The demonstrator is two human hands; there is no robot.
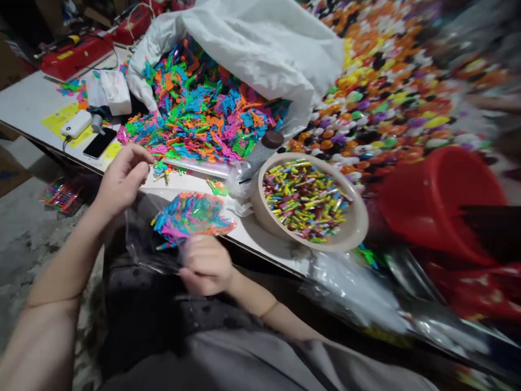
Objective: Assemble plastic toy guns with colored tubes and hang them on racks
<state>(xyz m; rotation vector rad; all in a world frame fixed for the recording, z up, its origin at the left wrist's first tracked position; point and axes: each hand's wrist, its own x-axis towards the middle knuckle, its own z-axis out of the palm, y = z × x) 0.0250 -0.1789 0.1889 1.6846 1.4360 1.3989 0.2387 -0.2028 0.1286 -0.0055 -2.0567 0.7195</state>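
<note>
My right hand [207, 264] is closed on the gathered side of a clear plastic bag [152, 259]. Inside the bag lie many small plastic pieces [191, 214] in blue, orange, pink and green. My left hand [124, 176] is raised at the table edge, near the bag's other side, with fingers curled and thumb drawn in. What its fingertips hold, if anything, is too small to make out. Just beyond both hands a heap of similar bright plastic pieces [195, 111] spills from a white sack [264, 43].
A beige bowl [358, 222] of small striped pieces stands right of the bag, beside a capped bottle [271, 141]. Farther right are a red bucket [411, 190] and plastic packets [354, 288]. A phone [100, 143], a power bank [76, 124] and a red sealing machine [77, 54] lie left.
</note>
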